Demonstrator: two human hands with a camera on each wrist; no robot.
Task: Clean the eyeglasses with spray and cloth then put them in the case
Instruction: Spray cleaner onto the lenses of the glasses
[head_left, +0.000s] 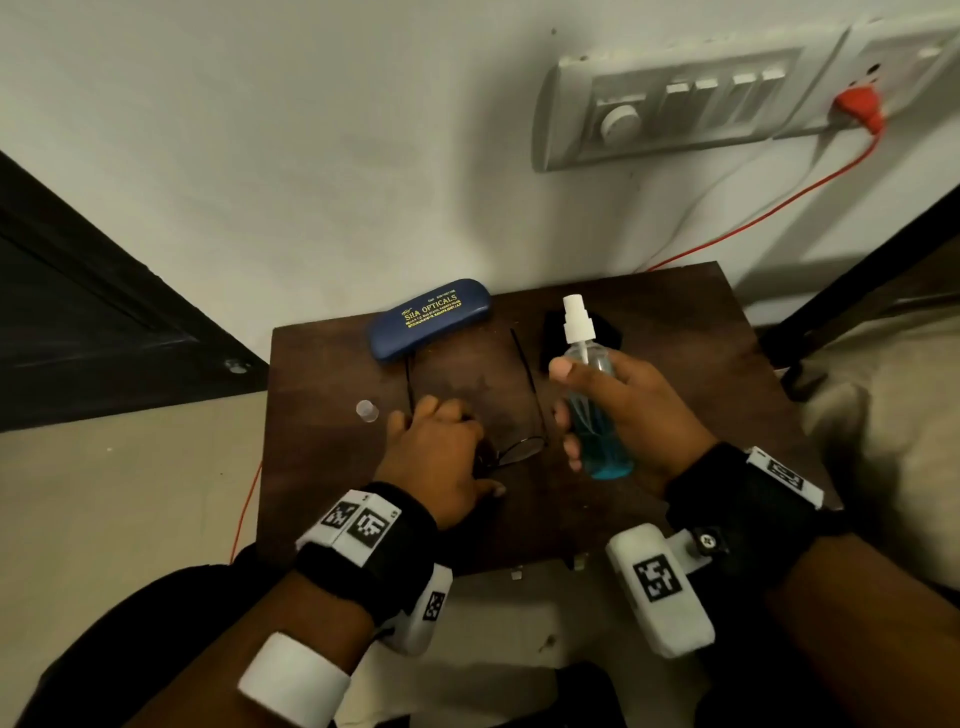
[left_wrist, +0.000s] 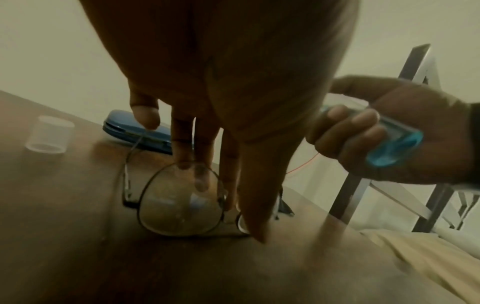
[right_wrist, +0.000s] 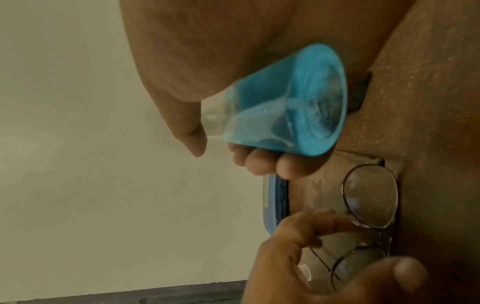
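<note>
We hold spray bottle (head_left: 597, 410) in right grip (head_left: 618, 415); left grip (head_left: 441, 452) fingers straight on eyeglasses (head_left: 519, 449), just left of bottle, temples pointing away.

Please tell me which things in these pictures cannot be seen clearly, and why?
- Black cloth, head view: mostly behind the spray bottle and right hand.
- Eyeglasses, head view: one lens under the left hand.
- Case: small print unreadable; closed, so inside unseen.
- Nozzle: absent from wrist views.

Black wrist straps (head_left: 374, 551) carry white camera housings (head_left: 657, 592) with square black-and-white markers (head_left: 655, 578).
</note>
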